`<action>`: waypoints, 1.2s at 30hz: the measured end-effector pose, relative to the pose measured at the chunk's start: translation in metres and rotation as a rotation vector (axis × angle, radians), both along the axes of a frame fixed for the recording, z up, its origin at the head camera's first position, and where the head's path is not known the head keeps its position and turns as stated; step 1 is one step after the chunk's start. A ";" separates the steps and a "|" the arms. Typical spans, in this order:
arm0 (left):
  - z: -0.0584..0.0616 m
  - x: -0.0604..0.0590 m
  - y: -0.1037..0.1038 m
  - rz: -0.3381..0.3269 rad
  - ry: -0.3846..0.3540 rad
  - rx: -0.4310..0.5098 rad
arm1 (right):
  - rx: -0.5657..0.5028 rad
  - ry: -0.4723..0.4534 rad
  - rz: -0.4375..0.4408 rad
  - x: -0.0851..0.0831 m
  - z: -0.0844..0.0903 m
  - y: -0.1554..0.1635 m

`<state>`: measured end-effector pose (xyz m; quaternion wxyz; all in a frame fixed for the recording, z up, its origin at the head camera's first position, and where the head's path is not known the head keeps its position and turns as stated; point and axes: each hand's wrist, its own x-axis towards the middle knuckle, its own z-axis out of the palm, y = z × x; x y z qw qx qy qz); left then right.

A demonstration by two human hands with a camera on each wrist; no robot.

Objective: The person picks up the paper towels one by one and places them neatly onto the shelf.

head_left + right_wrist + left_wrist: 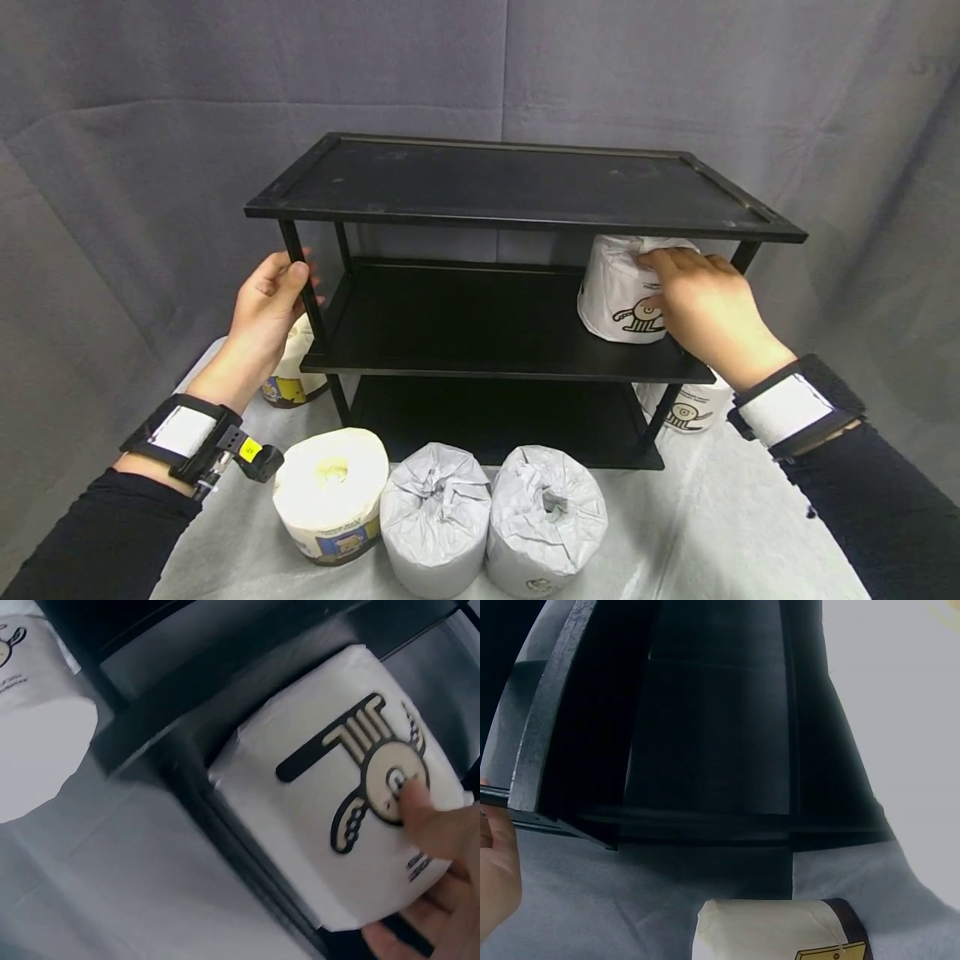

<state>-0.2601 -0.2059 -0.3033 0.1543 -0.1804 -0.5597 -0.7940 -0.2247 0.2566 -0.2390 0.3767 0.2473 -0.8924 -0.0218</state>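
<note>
While the left hand (264, 304) grips the black shelf's (517, 187) front post, the right hand (701, 310) curls around a white wrapped roll (617, 293) standing on the middle tier beneath its palm

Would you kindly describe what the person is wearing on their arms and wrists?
Both arms wear dark long sleeves. Each wrist carries a black strap with a white panel: the left wrist band also bears a small black device with a yellow tag, the right wrist band shows none. The hands are bare.

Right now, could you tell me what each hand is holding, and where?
The left hand grips the shelf's front-left post; the right hand holds the wrapped roll by its side.
</note>
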 end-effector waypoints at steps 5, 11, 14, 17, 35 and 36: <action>0.000 0.000 -0.001 0.027 0.005 -0.042 | -0.020 0.069 -0.030 0.000 -0.005 -0.006; 0.002 -0.001 -0.001 0.020 0.010 -0.068 | -0.067 0.046 -0.048 0.002 -0.007 -0.010; 0.002 -0.001 -0.001 0.029 0.016 -0.070 | -0.078 0.025 -0.051 0.003 -0.008 -0.011; 0.002 -0.001 -0.001 0.039 0.026 -0.073 | -0.085 0.003 -0.049 0.004 -0.007 -0.011; 0.002 -0.002 0.004 0.036 0.019 -0.104 | -0.160 -0.089 0.003 0.012 -0.017 0.001; 0.002 -0.002 0.004 0.039 0.019 -0.105 | -0.168 -0.092 0.007 0.014 -0.017 0.001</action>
